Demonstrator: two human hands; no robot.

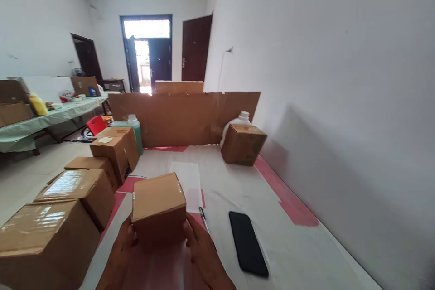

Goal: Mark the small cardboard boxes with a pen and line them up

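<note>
A small brown cardboard box (pixel 159 195) is held between my two hands near the front of the table. My left hand (pixel 124 240) presses against its left side, and my right hand (pixel 200 240) grips the right side. The box looks closed on top, with shiny tape at its right edge. Just right of it lies a pen (pixel 203 218), partly hidden by my right hand. Farther right a black smartphone (pixel 248 244) lies flat. A white sheet of paper (pixel 186 181) is on the table behind the box.
Several cardboard boxes (pixel 81 186) line the table's left side. A box (pixel 244 144) stands at the back right before a white jug (pixel 244 117); a green jug (pixel 137 133) stands back left. An upright cardboard sheet (pixel 183 120) closes the far end. A white wall (pixel 340 99) borders the right.
</note>
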